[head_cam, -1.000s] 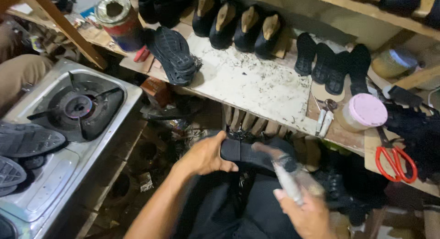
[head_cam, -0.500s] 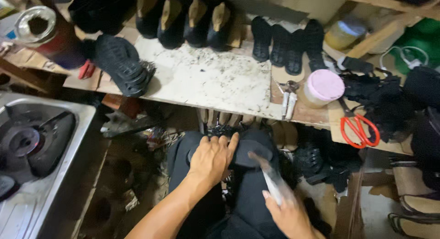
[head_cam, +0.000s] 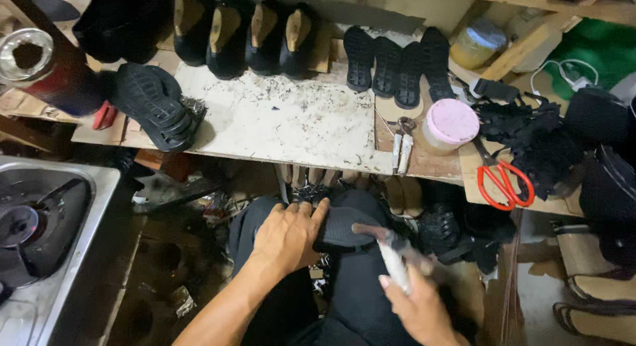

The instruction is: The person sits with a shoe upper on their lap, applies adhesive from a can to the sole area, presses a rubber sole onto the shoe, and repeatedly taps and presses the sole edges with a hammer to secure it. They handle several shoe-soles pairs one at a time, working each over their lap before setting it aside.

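My left hand (head_cam: 286, 234) presses down on a black shoe (head_cam: 344, 228) that rests on my knee, fingers spread over its upper. In my right hand (head_cam: 416, 306) I grip a slim tool with a pale handle (head_cam: 393, 265), its tip touching the shoe's right side. Both hands sit low in the middle of the head view, just below the front edge of a stained white workboard (head_cam: 285, 124).
On the board lie a black shoe sole-up (head_cam: 154, 106), a row of shoes on wooden lasts (head_cam: 238, 34), several black soles (head_cam: 397, 57), pliers (head_cam: 401, 142), a pink-lidded jar (head_cam: 449, 126) and red-handled scissors (head_cam: 503, 180). A metal gas stove (head_cam: 40, 233) stands at left, a tin can (head_cam: 46, 71) above it.
The view has swung right and down, so the stove slid toward the left edge. My left hand shifted on the shoe, and the right hand's tool came against its side.
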